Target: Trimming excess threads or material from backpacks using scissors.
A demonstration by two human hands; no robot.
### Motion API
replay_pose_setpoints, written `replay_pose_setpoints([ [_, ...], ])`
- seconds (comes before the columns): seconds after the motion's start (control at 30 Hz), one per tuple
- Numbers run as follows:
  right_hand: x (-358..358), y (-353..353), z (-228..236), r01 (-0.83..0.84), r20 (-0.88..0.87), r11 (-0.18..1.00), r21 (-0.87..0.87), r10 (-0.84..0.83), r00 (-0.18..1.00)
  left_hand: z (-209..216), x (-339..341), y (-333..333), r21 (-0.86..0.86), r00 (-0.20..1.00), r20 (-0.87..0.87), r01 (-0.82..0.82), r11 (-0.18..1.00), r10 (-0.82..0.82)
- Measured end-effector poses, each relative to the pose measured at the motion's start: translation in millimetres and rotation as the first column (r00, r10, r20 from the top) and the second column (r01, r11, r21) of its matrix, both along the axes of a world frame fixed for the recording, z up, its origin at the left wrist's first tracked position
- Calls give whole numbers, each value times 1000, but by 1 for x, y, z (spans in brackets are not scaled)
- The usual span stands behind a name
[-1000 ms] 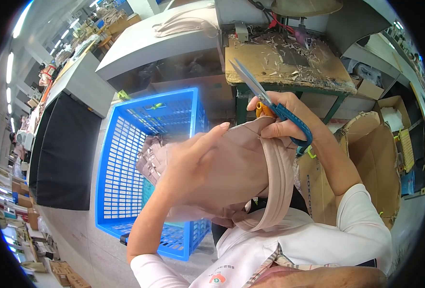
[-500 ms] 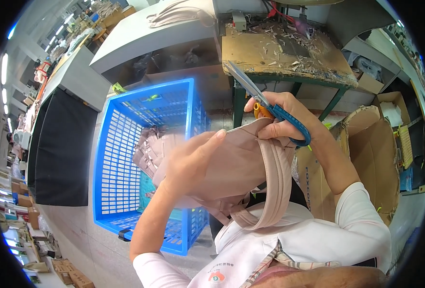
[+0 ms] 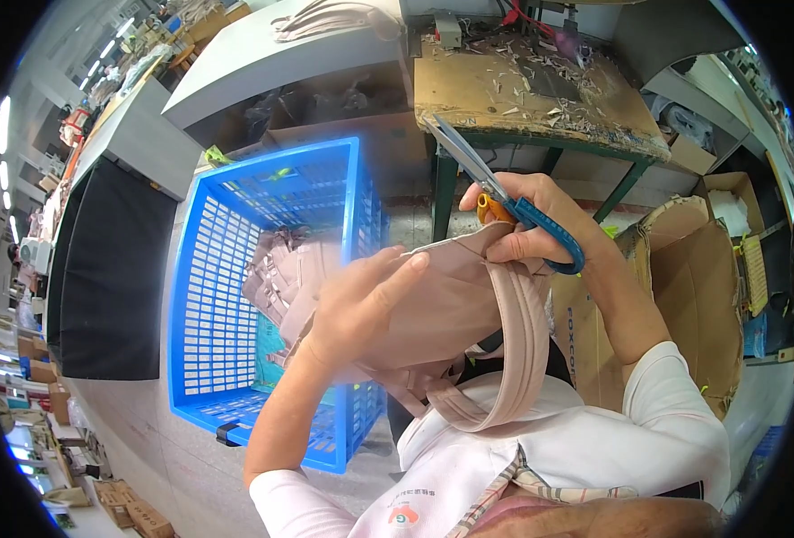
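Observation:
A dusty-pink fabric bag, apparently a backpack (image 3: 442,309), lies across my lap with its wide padded strap (image 3: 518,341) curving down on the right. My left hand (image 3: 357,300) grips its upper panel, the thumb near the top edge. At the other end of that edge, my right hand (image 3: 532,220) pinches the fabric between thumb and fingers. The same hand holds scissors (image 3: 473,160) with one blue and one orange handle. Their blades point up and left, away from the fabric, and look nearly closed. The bag's underside is hidden.
Left of my lap stands a blue plastic crate (image 3: 352,215) with more pink bags (image 3: 276,278) inside. Ahead is a worn workbench (image 3: 469,90) strewn with scraps. A cardboard box (image 3: 693,287) stands at right. More pink fabric (image 3: 334,20) lies on a white table (image 3: 235,72).
The view has shifted slightly, so the crate sits a little farther left. My left fingers have moved a little along the bag's edge. The right hand keeps its hold on scissors and fabric.

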State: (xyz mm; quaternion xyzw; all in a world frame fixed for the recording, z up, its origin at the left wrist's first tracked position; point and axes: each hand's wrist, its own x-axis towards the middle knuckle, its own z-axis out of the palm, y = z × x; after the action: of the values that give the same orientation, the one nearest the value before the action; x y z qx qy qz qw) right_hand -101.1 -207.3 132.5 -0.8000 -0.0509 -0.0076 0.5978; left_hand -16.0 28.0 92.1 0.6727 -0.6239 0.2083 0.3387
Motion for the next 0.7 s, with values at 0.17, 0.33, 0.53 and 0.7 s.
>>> replay_pose_setpoints([
  [0.17, -4, 7, 1, 8, -23, 1000, 21, -8, 1000, 1, -5, -1, 16, 993, -107, -40, 999, 41],
  [0.33, -10, 13, -1, 16, -78, 998, 64, -11, 997, -3, -6, 6, 24, 999, -8, -44, 999, 44],
  [0.53, -18, 23, -11, -21, 6, 1000, 14, 21, 1000, -25, -8, 19, 0, 997, 68, 22, 1000, -22],
  [0.7, -19, 21, -15, -64, 53, 996, -57, 67, 996, -35, -21, 29, -1, 916, -372, -163, 987, 151],
])
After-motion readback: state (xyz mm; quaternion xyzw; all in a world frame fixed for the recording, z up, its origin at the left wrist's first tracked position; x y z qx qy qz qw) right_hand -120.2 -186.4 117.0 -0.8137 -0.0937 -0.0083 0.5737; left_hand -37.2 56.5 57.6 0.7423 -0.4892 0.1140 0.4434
